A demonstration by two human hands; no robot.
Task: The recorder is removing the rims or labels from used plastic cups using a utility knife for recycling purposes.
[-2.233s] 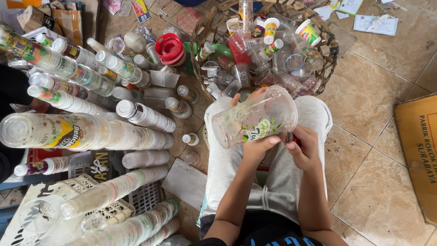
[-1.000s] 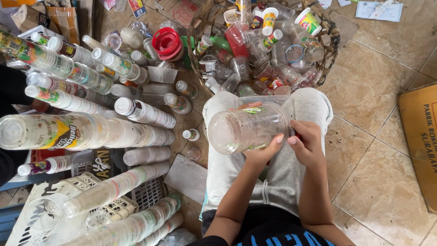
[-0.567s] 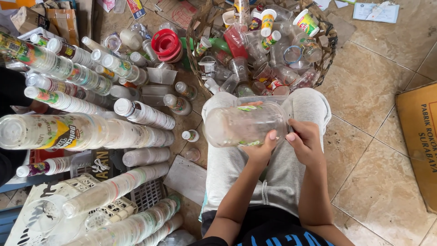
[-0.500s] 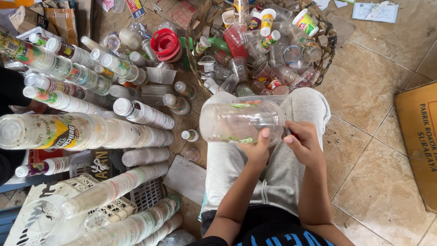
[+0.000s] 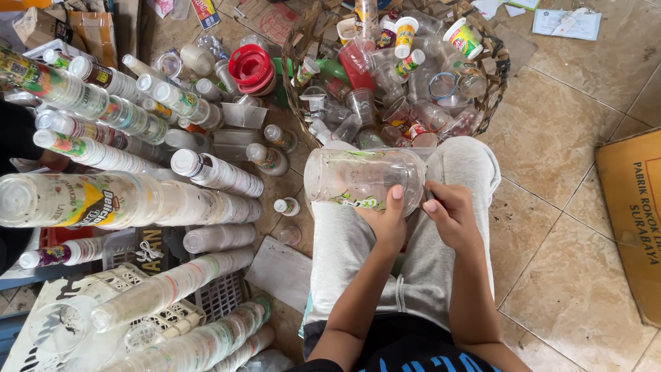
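1. A person sits on the floor with knees in light grey trousers (image 5: 358, 275), and both bare hands work over the lap.
2. The left hand (image 5: 385, 224) holds a large clear plastic cup with green print (image 5: 361, 180). The cup lies on its side across the knees, its mouth toward nine o'clock.
3. The grip of the left hand is closed around the cup from below, the thumb pressed on the clear wall near the cup's base end.
4. The right hand (image 5: 451, 217) is just beside the cup at three o'clock. Its fingers are curled and its fingertips touch the base end of the cup; whether it pinches something small there, I cannot tell.
5. At twelve o'clock from the cup stands a round woven wicker basket (image 5: 499, 83), full of loose clear plastic cups, small bottles and a few cups with coloured print.
6. At nine to ten o'clock lie many long stacks of nested clear plastic cups (image 5: 138, 200) on their sides, one next to the other, some with coloured labels.
7. A stack of red round plastic lids (image 5: 249, 67) sits at eleven o'clock, near the basket.
8. At seven o'clock is a white plastic crate with grid holes (image 5: 172, 313), and more cup stacks rest on it.
9. A brown cardboard sheet with print (image 5: 633, 220) lies on the beige tiled floor (image 5: 551, 151) at three o'clock, well apart from the hands.
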